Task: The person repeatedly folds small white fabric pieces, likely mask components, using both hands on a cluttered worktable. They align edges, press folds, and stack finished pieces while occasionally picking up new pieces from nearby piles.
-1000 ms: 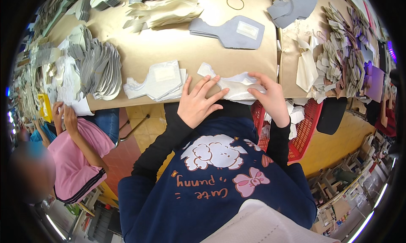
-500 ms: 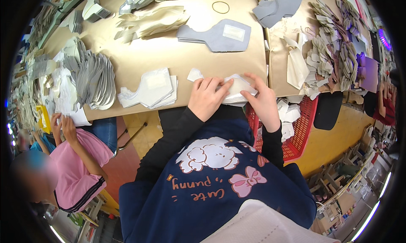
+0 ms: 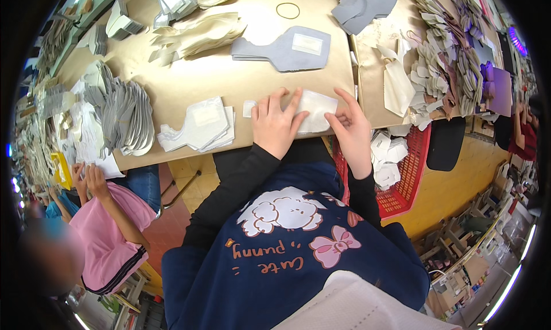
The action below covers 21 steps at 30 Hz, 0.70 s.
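Observation:
A white flat cut piece point(image 3: 315, 109) with a broad squarish end lies before me at the table's near edge. My left hand point(image 3: 274, 123) rests over its narrower part with the fingers spread, hiding the middle; a small white tip point(image 3: 249, 108) shows beyond. At the right edge, my right hand point(image 3: 352, 129) has its thumb on the piece and its index finger stretched out; the thumb and a bent finger appear to pinch the lower right corner. To the left lies a small stack of like white pieces point(image 3: 198, 123). Farther back is a grey stack point(image 3: 287, 48) with a pale rectangle on top.
Cream pieces point(image 3: 201, 34) and a rubber band point(image 3: 288, 10) lie farther back on the brown-covered table point(image 3: 172, 83). Grey bundles point(image 3: 123, 112) stand at left, more piles point(image 3: 436, 71) at right. A red basket point(image 3: 410, 180) holds white pieces below. A person in pink point(image 3: 109, 226) works at left.
The broad end of the white piece now lies flatter and more exposed. My left hand has spread its fingers; my right hand stays at the right edge. The view has shifted slightly.

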Available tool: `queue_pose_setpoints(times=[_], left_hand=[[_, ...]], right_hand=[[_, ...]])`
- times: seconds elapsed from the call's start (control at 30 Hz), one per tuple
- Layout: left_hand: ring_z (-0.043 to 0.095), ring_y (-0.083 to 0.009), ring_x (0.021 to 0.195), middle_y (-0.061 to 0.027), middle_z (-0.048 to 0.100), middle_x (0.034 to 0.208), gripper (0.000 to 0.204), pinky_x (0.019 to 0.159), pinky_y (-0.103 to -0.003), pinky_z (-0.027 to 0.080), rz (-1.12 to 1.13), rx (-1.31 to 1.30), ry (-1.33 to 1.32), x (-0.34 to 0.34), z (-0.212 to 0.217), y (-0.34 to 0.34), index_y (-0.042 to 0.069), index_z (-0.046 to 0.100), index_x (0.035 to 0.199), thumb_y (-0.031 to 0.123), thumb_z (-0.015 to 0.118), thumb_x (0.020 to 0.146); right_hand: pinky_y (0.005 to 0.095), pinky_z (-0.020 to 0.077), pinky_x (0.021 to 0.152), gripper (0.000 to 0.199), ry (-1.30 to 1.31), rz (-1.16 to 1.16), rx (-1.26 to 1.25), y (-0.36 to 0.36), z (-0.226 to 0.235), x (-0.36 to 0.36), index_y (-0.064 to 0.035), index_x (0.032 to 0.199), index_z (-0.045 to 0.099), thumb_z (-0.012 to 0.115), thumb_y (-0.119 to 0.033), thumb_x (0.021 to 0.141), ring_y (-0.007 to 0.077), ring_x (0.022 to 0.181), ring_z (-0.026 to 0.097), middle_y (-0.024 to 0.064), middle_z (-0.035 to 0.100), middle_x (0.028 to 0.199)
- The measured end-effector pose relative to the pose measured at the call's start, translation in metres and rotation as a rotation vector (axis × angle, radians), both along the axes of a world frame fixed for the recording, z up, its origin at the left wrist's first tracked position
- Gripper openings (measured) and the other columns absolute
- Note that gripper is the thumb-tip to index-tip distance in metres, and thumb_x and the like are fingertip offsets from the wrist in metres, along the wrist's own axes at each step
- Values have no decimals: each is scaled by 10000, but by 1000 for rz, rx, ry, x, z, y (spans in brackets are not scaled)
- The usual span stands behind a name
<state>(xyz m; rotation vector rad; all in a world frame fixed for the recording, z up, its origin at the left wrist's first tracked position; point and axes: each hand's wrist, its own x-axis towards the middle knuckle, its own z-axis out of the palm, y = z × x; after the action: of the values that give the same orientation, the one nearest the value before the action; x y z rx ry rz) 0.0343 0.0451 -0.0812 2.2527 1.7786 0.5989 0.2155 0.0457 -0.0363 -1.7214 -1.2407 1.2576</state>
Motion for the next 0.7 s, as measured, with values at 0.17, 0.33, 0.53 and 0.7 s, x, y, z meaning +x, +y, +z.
queue_pose_setpoints(times=[0.17, 0.33, 0.53, 0.7], left_hand=[[532, -263, 1071, -31, 576, 1237, 470, 899, -416, 399, 93, 37, 44, 5, -1, -1, 184, 654, 1360, 354, 705, 925], [547, -272, 1109, -20, 586, 1255, 446, 926, -421, 403, 238, 45, 5, 18, 0, -4, 169, 653, 1356, 292, 703, 930], [591, -246, 1124, -32, 638, 1210, 450, 955, -396, 415, -70, 137, -276, 21, 2, 11, 160, 645, 1324, 137, 706, 878], [594, -231, 1082, -6, 658, 1120, 310, 923, -395, 414, -134, 41, -325, 26, 1, 40, 154, 696, 1177, 160, 714, 868]], right_hand=[[224, 479, 669, 495, -90, 48, -25, 17, 4, 3, -42, 1402, 575, 679, 24, 923, 55, 723, 554, 10, 632, 813], [237, 487, 674, 439, -141, 69, 67, 12, -3, 11, -34, 1338, 619, 688, 33, 910, 58, 743, 562, 8, 627, 816], [365, 500, 735, 240, -318, 176, 379, -10, -17, 17, -63, 1109, 727, 733, -39, 870, 264, 804, 635, 93, 648, 901], [390, 480, 782, 259, -427, 237, 547, -20, -27, 20, -72, 1109, 736, 733, -22, 856, 290, 876, 609, 96, 634, 961]])
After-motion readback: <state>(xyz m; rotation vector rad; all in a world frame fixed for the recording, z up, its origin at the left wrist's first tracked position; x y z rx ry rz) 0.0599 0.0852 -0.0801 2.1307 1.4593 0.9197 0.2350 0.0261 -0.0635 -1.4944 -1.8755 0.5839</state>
